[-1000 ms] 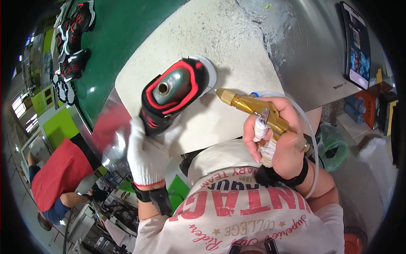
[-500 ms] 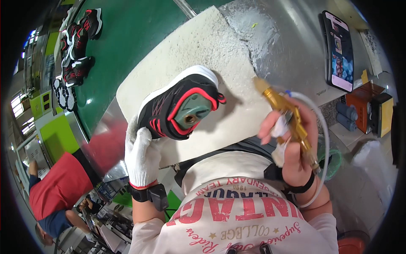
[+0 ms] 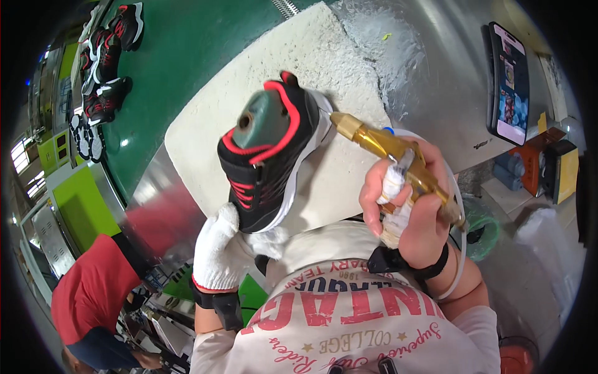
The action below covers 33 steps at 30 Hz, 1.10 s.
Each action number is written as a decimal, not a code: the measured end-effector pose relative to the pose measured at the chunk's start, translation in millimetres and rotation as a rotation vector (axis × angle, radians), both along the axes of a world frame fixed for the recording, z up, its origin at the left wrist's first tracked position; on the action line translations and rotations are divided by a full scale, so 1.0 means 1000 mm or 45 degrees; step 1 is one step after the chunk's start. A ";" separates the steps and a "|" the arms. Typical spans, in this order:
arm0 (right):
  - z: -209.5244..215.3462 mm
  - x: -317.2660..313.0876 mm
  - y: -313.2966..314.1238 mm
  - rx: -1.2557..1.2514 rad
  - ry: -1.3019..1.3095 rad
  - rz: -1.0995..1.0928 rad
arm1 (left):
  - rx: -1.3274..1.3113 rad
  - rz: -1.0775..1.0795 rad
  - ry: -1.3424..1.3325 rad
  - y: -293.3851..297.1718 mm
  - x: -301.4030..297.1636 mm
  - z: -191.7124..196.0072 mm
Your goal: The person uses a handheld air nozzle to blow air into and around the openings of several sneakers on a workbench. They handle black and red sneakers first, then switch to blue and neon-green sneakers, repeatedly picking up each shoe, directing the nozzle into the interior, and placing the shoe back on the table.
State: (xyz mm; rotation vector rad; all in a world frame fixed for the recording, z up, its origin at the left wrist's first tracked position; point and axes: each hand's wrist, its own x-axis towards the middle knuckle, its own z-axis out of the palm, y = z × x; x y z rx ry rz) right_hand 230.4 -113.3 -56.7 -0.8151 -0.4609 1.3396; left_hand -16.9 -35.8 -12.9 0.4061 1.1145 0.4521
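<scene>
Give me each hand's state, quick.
Left hand: gloved, closed on the toe end of the black-and-red shoe.
Right hand: closed around the gold spray gun.

Left hand: I read, on my remote feed, a white knitted glove, cuff edged red. Black band at that wrist, boxy module. Right hand bare; I note a black wrist strap. Short-sleeved white T-shirt; lettering pinkish red, navy, gold; small gold stars.

A phone lies at right, a red-shirted person at left.
</scene>
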 end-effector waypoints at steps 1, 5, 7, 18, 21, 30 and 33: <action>-0.002 -0.002 -0.004 0.048 -0.057 0.011 | -0.095 0.034 -0.121 -0.004 0.000 0.000; 0.000 -0.012 -0.018 0.119 -0.351 0.140 | -0.243 0.107 -0.380 -0.016 0.019 0.000; 0.008 -0.014 -0.025 0.105 -0.568 0.273 | -0.255 0.124 -0.423 -0.023 0.022 -0.003; 0.029 0.007 -0.071 0.134 -0.776 0.262 | -0.461 0.110 -0.600 -0.042 0.055 -0.024; 0.036 0.011 -0.083 0.040 -0.535 0.096 | -0.494 0.080 -1.020 -0.039 0.095 -0.022; 0.059 0.022 -0.076 -0.191 -0.645 -0.204 | -0.401 -0.022 -1.332 -0.017 0.184 -0.036; 0.053 0.024 -0.066 -0.161 -1.122 -0.180 | -0.447 -0.007 -1.058 -0.006 0.195 -0.029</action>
